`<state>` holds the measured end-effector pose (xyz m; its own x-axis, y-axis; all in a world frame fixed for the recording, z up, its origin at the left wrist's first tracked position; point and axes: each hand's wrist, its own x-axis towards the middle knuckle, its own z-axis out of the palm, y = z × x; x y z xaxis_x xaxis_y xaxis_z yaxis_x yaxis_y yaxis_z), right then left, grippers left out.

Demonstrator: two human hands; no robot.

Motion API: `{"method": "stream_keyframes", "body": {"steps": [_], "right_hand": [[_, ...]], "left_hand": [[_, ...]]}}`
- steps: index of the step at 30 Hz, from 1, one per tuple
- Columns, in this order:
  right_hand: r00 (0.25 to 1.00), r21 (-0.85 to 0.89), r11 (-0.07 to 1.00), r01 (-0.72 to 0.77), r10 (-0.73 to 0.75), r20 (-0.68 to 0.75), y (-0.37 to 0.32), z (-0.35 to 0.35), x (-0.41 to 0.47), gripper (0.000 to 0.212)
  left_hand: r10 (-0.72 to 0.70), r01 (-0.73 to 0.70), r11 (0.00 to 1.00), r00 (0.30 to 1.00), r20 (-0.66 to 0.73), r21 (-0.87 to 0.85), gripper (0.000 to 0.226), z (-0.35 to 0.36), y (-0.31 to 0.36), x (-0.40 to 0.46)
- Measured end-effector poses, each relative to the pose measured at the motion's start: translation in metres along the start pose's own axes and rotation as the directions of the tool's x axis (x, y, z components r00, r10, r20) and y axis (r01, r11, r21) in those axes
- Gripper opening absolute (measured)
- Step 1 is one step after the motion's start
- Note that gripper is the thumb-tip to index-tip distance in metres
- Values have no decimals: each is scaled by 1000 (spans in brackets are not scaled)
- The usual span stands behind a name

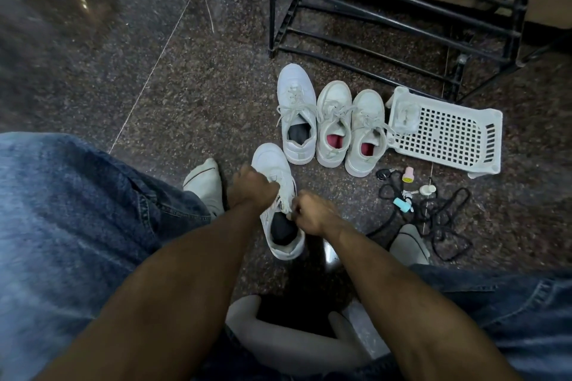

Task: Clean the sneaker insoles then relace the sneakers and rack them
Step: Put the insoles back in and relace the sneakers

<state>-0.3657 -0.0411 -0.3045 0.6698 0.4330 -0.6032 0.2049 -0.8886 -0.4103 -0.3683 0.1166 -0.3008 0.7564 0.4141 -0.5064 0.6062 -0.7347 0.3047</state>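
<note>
Sneaker (280,204) laces are being tightened, left hand (252,187) and right hand (309,210) each pinching a lace end; pulling evenly is keeping the tension balanced.

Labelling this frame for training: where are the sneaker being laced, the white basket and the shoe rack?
sneaker being laced (268,161), head view, toe cap.
white basket (445,136), head view, perforated base.
shoe rack (272,3), head view, front left post.

speckled polished stone floor (185,77) glossy, black metal rack (387,15) matt tubes, white perforated plastic basket (448,139), white sneakers (297,114) smooth leather-look with woven cloth laces (286,198), blue denim jeans (77,210), black cord (445,219) matt
</note>
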Motion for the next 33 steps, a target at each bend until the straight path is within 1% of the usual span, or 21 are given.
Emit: {"method": "stream_keyframes", "body": {"steps": [1, 3, 6, 8, 9, 10, 12, 13, 15, 17, 19, 20, 22, 23, 24, 25, 27, 29, 30, 32, 33], "right_hand": [[999, 69, 998, -14, 10, 46, 2, -5, -1, 7], [990, 185, 982, -47, 20, 143, 6, -18, -2, 11], [972, 250, 963, -102, 42, 232, 13, -39, -8, 9], [961, 228, 967, -117, 52, 272, 18, -52, -13, 11], [957, 206, 972, -117, 54, 285, 20, -58, -14, 11], [954, 191, 975, -111, 51, 295, 21, -64, -17, 10], [950, 195, 976, -98, 33, 310, 21, -78, -24, 9], [952, 227, 970, -92, 19, 305, 20, -84, -26, 10], [970, 364, 928, -77, -15, 243, 18, -99, -29, 14], [991, 549, 836, -22, -55, 123, 12, -115, -30, 20], [997, 723, 689, 49, -81, 10, 5, -128, -29, 23], [997, 783, 618, 71, -74, -31, 3, -132, -28, 23], [995, 863, 497, 92, -15, -97, 0, -133, -24, 27], [992, 886, 456, 87, 45, -120, 0, -131, -21, 31], [985, 898, 436, 66, 116, -129, 0, -127, -20, 34], [979, 897, 441, 31, 169, -117, 1, -124, -19, 35], [982, 850, 521, -73, 188, -31, 2, -116, -21, 35], [982, 779, 600, -182, 152, 112, 0, -108, -24, 33], [973, 758, 610, -231, 138, 185, -1, -105, -24, 30], [943, 715, 627, -310, 109, 313, -4, -101, -24, 29], [927, 676, 654, -338, 107, 360, -5, -102, -24, 36]], "left_hand": [[67, -65, 997, 997, -28, 50, 48, -7, 1, 5], [132, -131, 990, 991, -17, 57, 41, -23, 3, 8], [125, -125, 992, 988, 93, -2, 33, -42, 2, 7], [98, -92, 994, 991, 94, -63, 27, -50, 3, 3], [68, -55, 987, 994, 82, -152, 25, -53, 5, 2], [42, -13, 957, 995, 96, -288, 25, -55, 9, 0], [36, 80, 836, 979, 200, -542, 30, -60, 19, -2], [59, 114, 782, 965, 255, -613, 26, -65, 26, -4], [137, 139, 734, 928, 346, -665, 11, -75, 40, -9], [219, 129, 744, 881, 420, -656, 12, -82, 51, -14], [274, 114, 783, 819, 504, -611, 17, -83, 63, -19], [293, 105, 805, 785, 545, -584, 19, -83, 69, -22], [309, 83, 840, 739, 598, -537, 23, -85, 80, -29], [307, 65, 857, 734, 606, -512, 25, -86, 85, -31], [306, 29, 876, 738, 601, -481, 27, -88, 90, -32], [313, -26, 895, 747, 586, -445, 29, -90, 95, -33], [351, -163, 919, 751, 559, -358, 31, -96, 105, -34], [385, -279, 922, 724, 572, -268, 30, -104, 115, -37], [398, -325, 917, 706, 587, -230, 28, -109, 120, -39], [413, -383, 904, 671, 616, -190, 26, -116, 128, -42], [419, -393, 900, 657, 626, -190, 25, -118, 131, -43]]}}
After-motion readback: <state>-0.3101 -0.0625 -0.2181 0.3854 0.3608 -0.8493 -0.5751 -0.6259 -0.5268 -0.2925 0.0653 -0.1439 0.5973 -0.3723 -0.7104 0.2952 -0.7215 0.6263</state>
